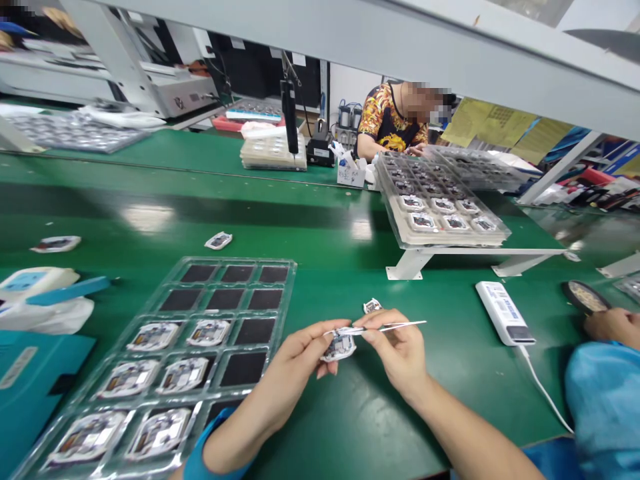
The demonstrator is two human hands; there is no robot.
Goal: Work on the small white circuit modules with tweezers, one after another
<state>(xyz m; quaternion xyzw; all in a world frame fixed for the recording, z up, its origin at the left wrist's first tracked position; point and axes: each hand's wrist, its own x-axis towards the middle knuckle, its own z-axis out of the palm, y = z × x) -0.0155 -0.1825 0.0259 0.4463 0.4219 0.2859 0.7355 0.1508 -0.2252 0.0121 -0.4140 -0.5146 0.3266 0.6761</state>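
My left hand (305, 353) grips a small white-rimmed electronic assembly (340, 347) between thumb and fingers, tilted above the green bench. A thin white pointed tool (403, 325) is pinched in my right hand (397, 350). One end of it meets the upper edge of the assembly; the other sticks out to the right. Fingers hide part of both things. Just behind my right hand lies another small white part (371, 306). To the left, a clear compartment tray (287, 293) holds several similar assemblies in its nearer cells and dark pads in the others.
A white power strip-like box (505, 313) with a cable lies to the right, near a co-worker's hand (613, 327). Stacked trays (450, 233) stand on a low white stand (410, 263). A person (395, 120) sits opposite. Teal bin (35, 393) at left.
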